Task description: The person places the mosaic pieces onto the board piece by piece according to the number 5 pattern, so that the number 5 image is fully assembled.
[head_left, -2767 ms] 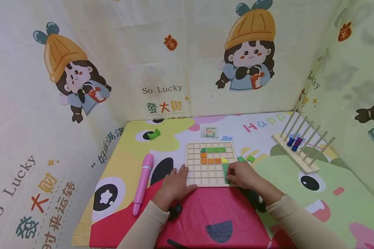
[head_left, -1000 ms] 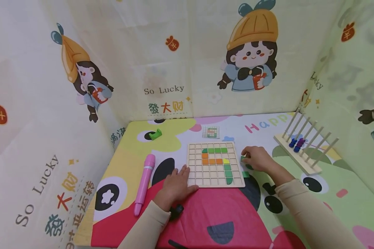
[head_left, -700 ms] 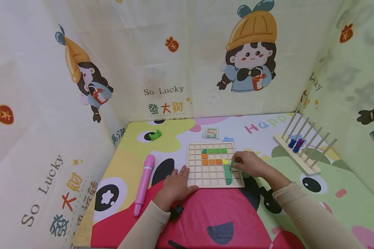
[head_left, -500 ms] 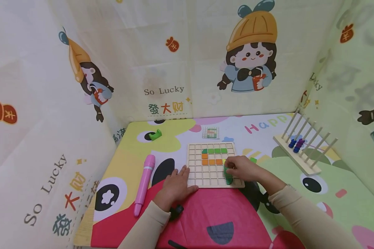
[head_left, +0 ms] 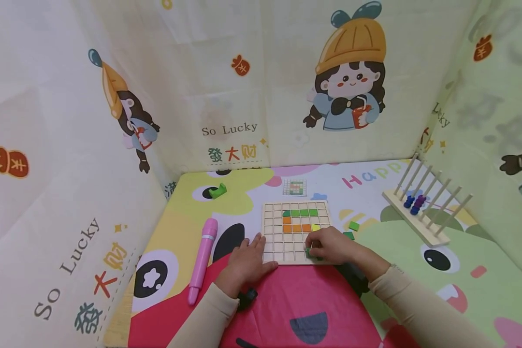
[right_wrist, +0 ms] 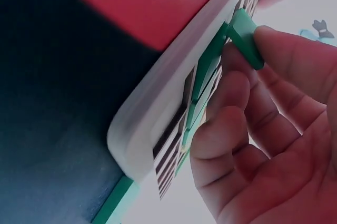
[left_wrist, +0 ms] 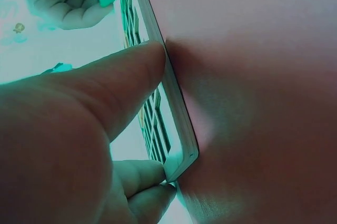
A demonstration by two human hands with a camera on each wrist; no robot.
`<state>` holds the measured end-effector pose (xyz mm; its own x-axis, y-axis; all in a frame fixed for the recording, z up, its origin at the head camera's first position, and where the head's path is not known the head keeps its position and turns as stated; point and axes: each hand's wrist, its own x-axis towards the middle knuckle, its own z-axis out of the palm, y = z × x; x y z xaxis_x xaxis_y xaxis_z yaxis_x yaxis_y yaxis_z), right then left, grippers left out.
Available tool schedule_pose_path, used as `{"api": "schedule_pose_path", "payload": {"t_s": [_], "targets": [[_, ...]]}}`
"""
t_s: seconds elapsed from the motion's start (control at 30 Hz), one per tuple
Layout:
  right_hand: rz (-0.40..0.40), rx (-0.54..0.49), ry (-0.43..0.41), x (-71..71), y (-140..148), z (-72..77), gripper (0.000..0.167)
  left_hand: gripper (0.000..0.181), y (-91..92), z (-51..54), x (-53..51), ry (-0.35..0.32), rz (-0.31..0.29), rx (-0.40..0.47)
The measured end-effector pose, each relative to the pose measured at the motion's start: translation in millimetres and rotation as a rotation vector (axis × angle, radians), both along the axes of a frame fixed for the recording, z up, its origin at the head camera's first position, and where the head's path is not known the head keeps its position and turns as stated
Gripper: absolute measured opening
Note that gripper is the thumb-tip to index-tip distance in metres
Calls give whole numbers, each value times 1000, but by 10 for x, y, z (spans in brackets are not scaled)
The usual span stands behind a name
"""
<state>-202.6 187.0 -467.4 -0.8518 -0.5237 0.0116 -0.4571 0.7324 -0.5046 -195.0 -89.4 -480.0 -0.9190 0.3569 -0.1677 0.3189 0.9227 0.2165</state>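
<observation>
A wooden grid board [head_left: 271, 246] lies on the table, with green, orange and yellow tiles set in its cells. My right hand [head_left: 334, 245] is over its lower right part. Between thumb and fingers it pinches a green tile [right_wrist: 245, 38], which is tilted against the grid in the right wrist view. Green tiles [right_wrist: 208, 60] sit in the cells beside it; from the head the hand hides them. My left hand [head_left: 245, 265] rests at the board's lower left corner, its thumb [left_wrist: 131, 63] along the front edge and its other fingers at the left side.
Loose green tiles [head_left: 354, 225] lie right of the board. A small card with a coloured grid pattern [head_left: 295, 187] is behind it. A pink pen-shaped stick [head_left: 202, 261] and a green curved piece [head_left: 218, 191] lie left. A peg rack [head_left: 413, 217] with beads stands right.
My right hand left the board's lower right cells, took a green tile from the table at the right, and carried it back over the lower right cells. The left hand stayed put.
</observation>
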Motion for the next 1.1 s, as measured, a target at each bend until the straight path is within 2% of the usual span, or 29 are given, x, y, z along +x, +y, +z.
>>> {"api": "schedule_pose_path", "payload": {"t_s": [0.2,0.33,0.77,0.9,1.03,1.1], "targets": [[-35,43,29,21,-51,6,10,89,3,1,-1,10,-1,-5],[-65,62,19,35,-86,9,15,89,3,5,-6,10,-2,-4],[-153,149,34,89,-167,-16,12,89,13,-10,6,2,1,-1],[-134,109,15,116,-119,24,6,89,14,1,4,-2,-1,-4],[-77,26,25,132,31,71,16,89,10,-2,1,-3,1,-10],[-87,0,28,127,123,99,19,90,9,-6,0,-4,3,-11]]}}
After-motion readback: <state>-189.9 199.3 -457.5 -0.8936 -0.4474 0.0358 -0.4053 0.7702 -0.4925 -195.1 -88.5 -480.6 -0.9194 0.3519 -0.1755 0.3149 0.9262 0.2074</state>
